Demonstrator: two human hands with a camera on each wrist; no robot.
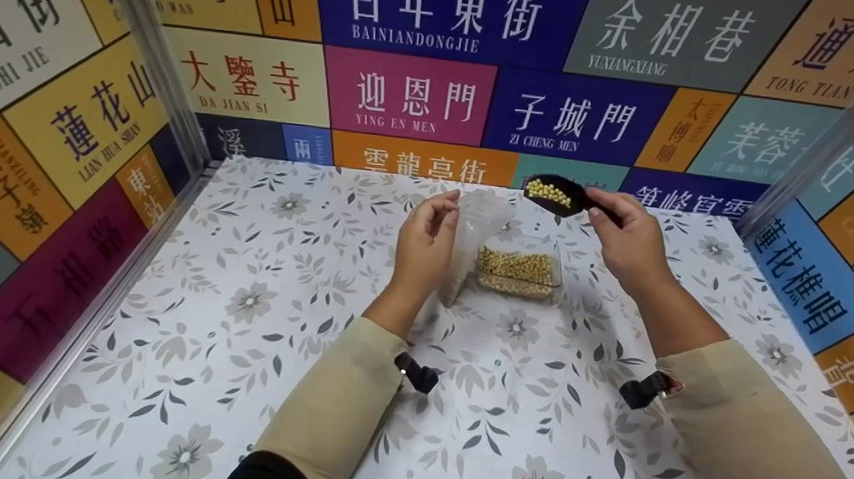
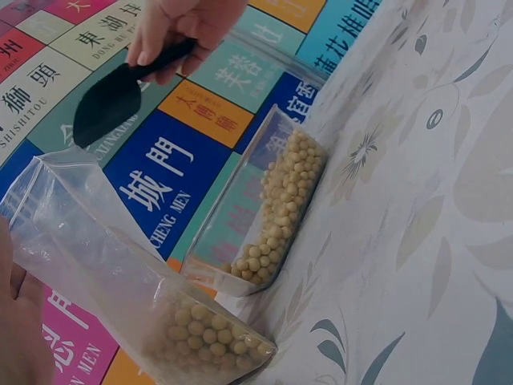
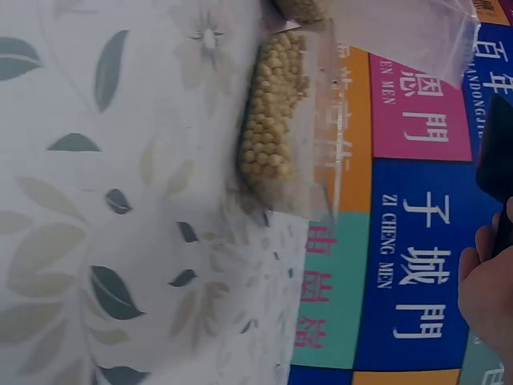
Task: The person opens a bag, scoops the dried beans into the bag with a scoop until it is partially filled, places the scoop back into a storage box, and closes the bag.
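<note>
scooping looks partway: beans in bag [image 2: 204,338], more beans in box [image 1: 515,267], 1 load on scoop [image 1: 569,205] not yet tipped. right hand [image 1: 633,243] pinches scoop handle, above and beyond box [image 1: 557,264]. left hand [image 1: 424,243] at side of clear bag [image 1: 475,224], just left of box; cannot tell if pinching. flowered tablecloth [image 1: 340,406] beneath, sign wall [image 1: 407,91] behind. limp bag mouth may hinder.

Head: bright, diffuse light; sheen on posts [image 1: 169,64]; soft shadows beside sleeves [image 1: 341,387] | Left wrist: dimmer, greyish; glints on bag [image 2: 132,273] | Right wrist: dim too; box [image 3: 322,132] blurred at lower end
</note>
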